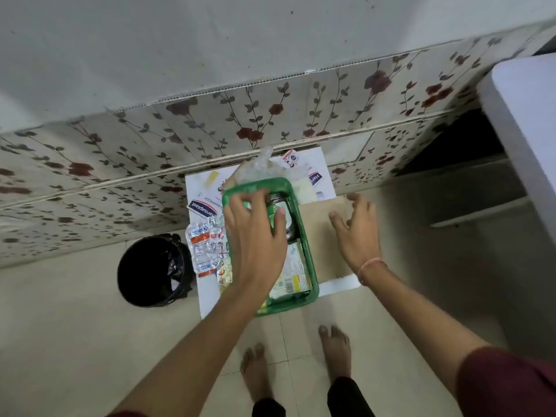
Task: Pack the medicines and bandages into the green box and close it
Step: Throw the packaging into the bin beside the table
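A: anything readable here?
B: "Hansaplast" upside down on the blue-and-white pack (202, 208) left of the green box (313, 284), "Han…" on another pack (315, 178) behind it. Rest's blur.

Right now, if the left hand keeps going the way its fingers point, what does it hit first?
Probably the far rim of the green box. The left hand hovers over the box, fingers pointing to that end, with a clear plastic bag just beyond. Height above the rim is unclear from this one view.
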